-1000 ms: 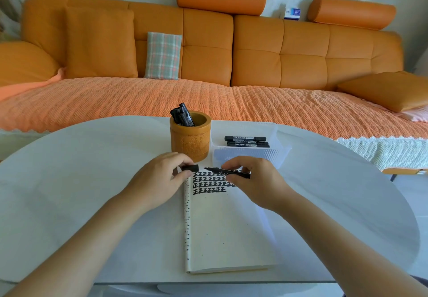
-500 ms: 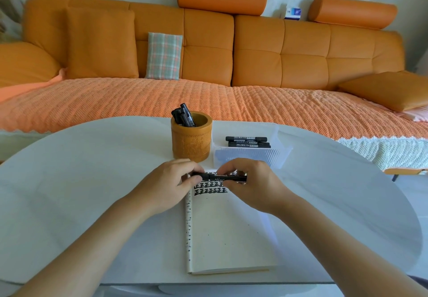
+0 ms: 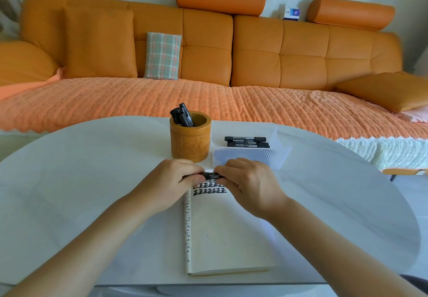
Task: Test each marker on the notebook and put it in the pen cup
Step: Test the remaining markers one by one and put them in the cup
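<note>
Left hand point(image 3: 172, 181), right hand point(image 3: 249, 184) gripping marker point(image 3: 212, 176) over notebook point(image 3: 228, 234)

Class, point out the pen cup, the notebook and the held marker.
pen cup point(image 3: 190, 144), head view, carved front wall.
notebook point(image 3: 227, 234), head view, blank page.
marker point(image 3: 212, 176), head view, printed middle of barrel.

Only one camera is at work here, worn on the person's head. It faces forward and tips down over the white desk point(image 3: 81, 181). It sits close in: the left forearm point(image 3: 104, 238) and right forearm point(image 3: 324, 243) reach in from the bottom corners, and the notebook point(image 3: 227, 234) lies just under the lens. The wide angle bows the desk's far edge and takes in the orange sofa point(image 3: 254, 53) squarely across the whole background, with a strip of wall above.
</note>
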### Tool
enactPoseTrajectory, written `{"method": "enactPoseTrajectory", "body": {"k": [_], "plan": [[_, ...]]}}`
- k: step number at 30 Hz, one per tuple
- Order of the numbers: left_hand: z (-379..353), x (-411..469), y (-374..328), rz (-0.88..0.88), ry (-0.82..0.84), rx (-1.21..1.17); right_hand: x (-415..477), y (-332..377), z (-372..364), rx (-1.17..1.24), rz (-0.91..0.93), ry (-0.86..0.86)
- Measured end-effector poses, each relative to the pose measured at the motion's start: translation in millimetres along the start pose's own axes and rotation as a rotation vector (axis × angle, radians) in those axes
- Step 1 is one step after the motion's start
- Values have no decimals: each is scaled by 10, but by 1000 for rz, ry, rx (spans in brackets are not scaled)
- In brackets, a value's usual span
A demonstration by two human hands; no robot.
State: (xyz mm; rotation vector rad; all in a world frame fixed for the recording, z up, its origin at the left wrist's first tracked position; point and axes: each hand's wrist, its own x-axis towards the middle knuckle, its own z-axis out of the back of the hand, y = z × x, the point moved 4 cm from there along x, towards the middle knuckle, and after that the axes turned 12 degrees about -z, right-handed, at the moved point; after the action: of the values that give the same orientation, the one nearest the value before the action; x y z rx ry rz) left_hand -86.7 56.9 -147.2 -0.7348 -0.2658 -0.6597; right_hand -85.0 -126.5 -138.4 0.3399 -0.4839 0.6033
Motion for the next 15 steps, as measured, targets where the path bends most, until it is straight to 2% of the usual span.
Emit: {"method": "enactPoseTrajectory", "body": {"k": [5,7,11,15], "plan": [[-27,40,-10,-75,42,69,4,-95,-70,234,-275,281],[-47,44,-9,-105,54,80,-10,-107,-94,273,-328,359],[-50,90,4,-125,17,88,-1,-119,-86,248,-360,364],[13,155,111,-92,-83,19,112,-123,-27,227,-337,279]]}}
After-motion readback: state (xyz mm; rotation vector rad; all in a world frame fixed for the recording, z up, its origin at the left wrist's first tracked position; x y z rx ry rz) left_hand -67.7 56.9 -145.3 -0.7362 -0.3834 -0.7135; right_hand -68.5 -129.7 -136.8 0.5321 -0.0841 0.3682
